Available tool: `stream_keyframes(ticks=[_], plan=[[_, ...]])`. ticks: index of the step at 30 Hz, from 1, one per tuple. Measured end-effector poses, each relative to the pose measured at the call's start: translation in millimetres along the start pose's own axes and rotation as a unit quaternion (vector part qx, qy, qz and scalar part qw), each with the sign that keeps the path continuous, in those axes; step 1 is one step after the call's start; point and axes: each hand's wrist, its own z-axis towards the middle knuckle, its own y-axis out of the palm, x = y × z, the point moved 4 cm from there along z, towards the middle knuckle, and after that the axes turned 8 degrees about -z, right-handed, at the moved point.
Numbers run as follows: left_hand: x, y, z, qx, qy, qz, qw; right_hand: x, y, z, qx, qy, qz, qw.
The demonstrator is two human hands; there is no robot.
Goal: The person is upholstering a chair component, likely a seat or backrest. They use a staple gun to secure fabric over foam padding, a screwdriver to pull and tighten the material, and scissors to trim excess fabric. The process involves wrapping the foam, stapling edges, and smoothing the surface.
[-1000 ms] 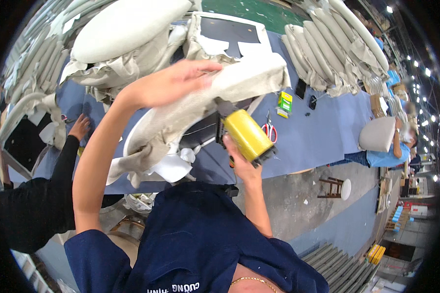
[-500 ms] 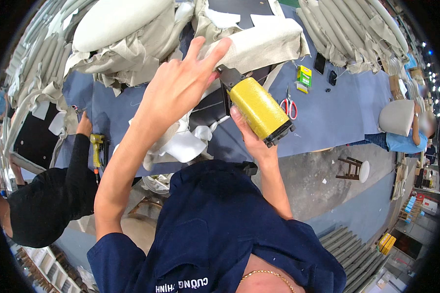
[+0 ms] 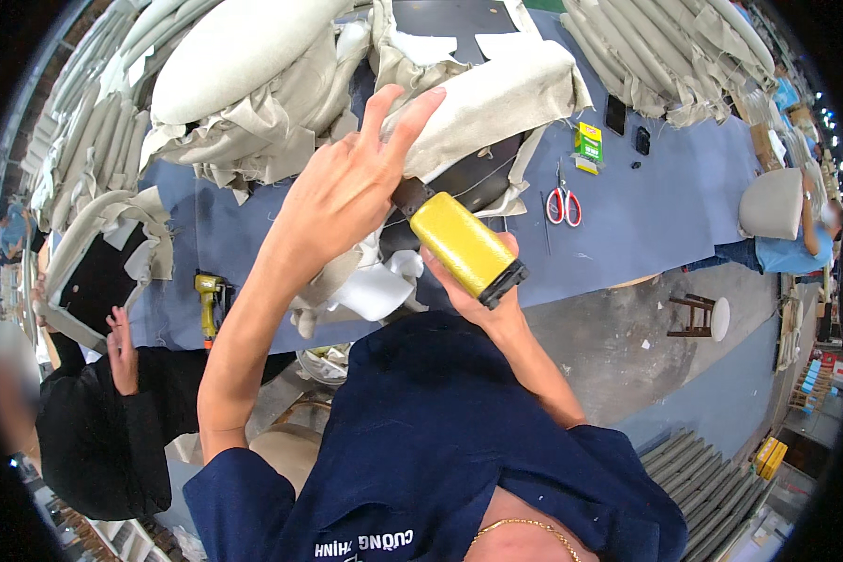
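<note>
My right hand (image 3: 478,304) is wrapped from below around a yellow staple gun (image 3: 464,245) with a black end cap. The tool is tilted, its dark nose pointing to the far left, close beside my left hand (image 3: 347,187). Two fingers of that hand are stretched out and spread over a beige fabric-covered chair part (image 3: 496,108); its thumb and the other fingers are hidden. Under the tool a dark panel shows, with loose fabric around its edge. White lining (image 3: 370,290) hangs at the near side. The spot under the tool's nose cannot be made out.
Red-handled scissors (image 3: 564,204), a yellow-green box (image 3: 588,147) and a phone (image 3: 615,114) lie to the right. Another yellow staple gun (image 3: 208,304) lies left, near a co-worker's raised hand (image 3: 122,351). Stacked upholstered parts (image 3: 665,56) line the far side. A stool (image 3: 702,317) stands beyond the table.
The staple gun and my right hand have moved left and nearer to me. My left hand keeps its spread-finger pose. The co-worker's hand has drawn back from the table beside the other staple gun.
</note>
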Motion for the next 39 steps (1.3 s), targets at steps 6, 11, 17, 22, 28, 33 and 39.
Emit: stream_keyframes(ticks=[6,11,17,22,28,33,39], plan=[[-7.1,-17.0,-16.2,-0.027,-0.006,-0.207,0.978,-4.1,-2.7,-7.3,-0.016,0.042,0.049,0.998],[-23.0,0.5,-65.8,0.058,-0.143,-0.360,0.920,31.5,-27.8,-38.8,-0.026,0.080,0.005,0.996],[-16.9,13.9,-100.8,0.115,-0.172,-0.330,0.921,156.8,-76.2,-116.0,-0.114,0.293,-0.110,0.943],[-8.7,23.4,-123.1,0.177,-0.230,-0.334,0.897,281.3,-131.7,-158.5,-0.131,0.396,-0.253,0.873],[-4.8,37.8,-143.1,0.242,-0.293,-0.294,0.877,356.7,-132.8,-183.0,-0.119,0.347,-0.368,0.854],[4.1,26.8,-133.2,0.191,-0.290,-0.285,0.893,306.4,-45.0,-173.8,-0.176,0.381,-0.259,0.870],[50.8,5.1,11.6,-0.052,-0.142,-0.227,0.962,304.3,27.8,-194.4,-0.334,0.418,-0.216,0.817]])
